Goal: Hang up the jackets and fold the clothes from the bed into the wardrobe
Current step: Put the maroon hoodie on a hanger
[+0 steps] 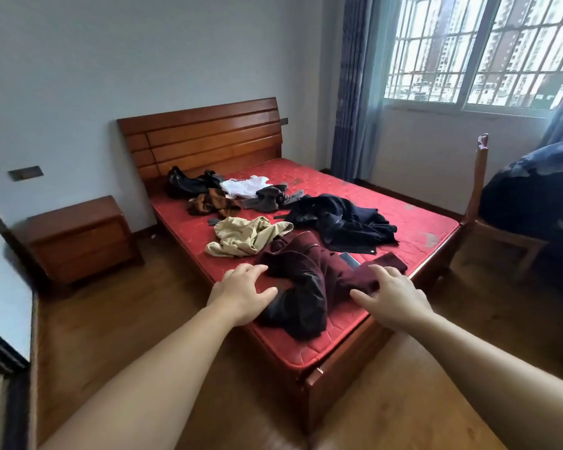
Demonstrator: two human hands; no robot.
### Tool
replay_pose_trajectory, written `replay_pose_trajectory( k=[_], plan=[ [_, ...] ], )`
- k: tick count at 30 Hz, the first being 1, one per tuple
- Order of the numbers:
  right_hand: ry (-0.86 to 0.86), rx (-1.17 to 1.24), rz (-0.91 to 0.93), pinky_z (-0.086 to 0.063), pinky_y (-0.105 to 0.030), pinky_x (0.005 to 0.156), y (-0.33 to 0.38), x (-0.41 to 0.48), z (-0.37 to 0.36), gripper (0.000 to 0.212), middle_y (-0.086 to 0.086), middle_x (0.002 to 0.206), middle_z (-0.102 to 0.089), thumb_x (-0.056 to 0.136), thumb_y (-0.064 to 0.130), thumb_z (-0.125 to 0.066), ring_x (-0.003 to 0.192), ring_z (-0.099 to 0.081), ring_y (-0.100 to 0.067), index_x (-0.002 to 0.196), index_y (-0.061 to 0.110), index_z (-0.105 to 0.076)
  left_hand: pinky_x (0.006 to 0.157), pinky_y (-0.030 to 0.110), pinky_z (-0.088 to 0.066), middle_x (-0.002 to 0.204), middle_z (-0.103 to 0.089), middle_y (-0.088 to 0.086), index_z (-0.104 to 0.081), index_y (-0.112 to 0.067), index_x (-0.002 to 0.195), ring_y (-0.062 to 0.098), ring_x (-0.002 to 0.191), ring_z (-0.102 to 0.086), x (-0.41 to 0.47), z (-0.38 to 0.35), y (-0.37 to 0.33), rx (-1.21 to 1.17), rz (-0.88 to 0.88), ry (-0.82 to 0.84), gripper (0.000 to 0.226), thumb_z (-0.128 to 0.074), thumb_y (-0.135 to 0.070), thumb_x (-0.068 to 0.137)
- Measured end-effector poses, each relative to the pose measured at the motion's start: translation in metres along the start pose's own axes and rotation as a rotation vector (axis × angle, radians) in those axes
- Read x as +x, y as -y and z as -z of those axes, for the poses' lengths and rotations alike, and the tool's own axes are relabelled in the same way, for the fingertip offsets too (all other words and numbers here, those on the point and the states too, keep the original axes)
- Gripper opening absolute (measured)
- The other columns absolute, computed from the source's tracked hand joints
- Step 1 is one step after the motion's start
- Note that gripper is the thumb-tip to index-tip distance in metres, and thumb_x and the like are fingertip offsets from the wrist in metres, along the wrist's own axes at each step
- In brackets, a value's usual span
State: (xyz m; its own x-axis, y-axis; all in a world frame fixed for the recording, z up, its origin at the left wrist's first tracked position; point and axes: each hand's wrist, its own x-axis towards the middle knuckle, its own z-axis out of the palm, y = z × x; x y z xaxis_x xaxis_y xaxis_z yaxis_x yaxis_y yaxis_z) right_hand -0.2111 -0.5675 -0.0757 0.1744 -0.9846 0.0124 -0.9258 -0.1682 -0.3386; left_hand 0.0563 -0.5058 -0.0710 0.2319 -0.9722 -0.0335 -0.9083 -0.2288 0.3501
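Lying crumpled at the bed's [309, 358] near corner, the maroon jacket [306, 280] was approached by left hand [241, 293] and right hand [390, 295] (fingers spread, nothing grasped), presumably for lifting.

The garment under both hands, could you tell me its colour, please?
Dark maroon jacket, clearest in the head view.

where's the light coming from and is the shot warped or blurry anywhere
Head view: daylight enters through the barred window, which is blown out; the wide-angle lens bows the walls and stretches the forearms; both the left hand and right hand look slightly soft.
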Motion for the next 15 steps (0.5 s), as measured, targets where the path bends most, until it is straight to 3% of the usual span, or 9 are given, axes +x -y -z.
replay_pose_trajectory(
  k=[7,15],
  plan=[
    [0.101,0.095,0.031,-0.043,-0.045,0.100,-0.061,0.128,0.011,0.066,0.003,0.140,-0.045,0.082,0.063,-0.054,0.126,-0.047,-0.024,0.140,0.034,-0.039,0.112,0.040,-0.033,0.152,-0.037,-0.007,-0.039,-0.037,0.145,0.020,0.138,-0.035,0.100,-0.032,-0.066,-0.052,0.109,0.006,0.061,-0.052,-0.057,0.089],
    [0.177,0.220,-0.014,-0.041,-0.047,0.102,-0.084,0.249,0.003,0.074,-0.004,0.134,-0.050,0.079,0.062,-0.057,0.122,-0.049,-0.026,0.141,0.025,-0.041,0.112,0.041,-0.033,0.153,-0.036,-0.008,-0.040,-0.036,0.145,0.019,0.139,-0.033,0.202,-0.051,-0.095,-0.095,0.144,-0.004,0.060,-0.052,-0.055,0.090]
  ],
)
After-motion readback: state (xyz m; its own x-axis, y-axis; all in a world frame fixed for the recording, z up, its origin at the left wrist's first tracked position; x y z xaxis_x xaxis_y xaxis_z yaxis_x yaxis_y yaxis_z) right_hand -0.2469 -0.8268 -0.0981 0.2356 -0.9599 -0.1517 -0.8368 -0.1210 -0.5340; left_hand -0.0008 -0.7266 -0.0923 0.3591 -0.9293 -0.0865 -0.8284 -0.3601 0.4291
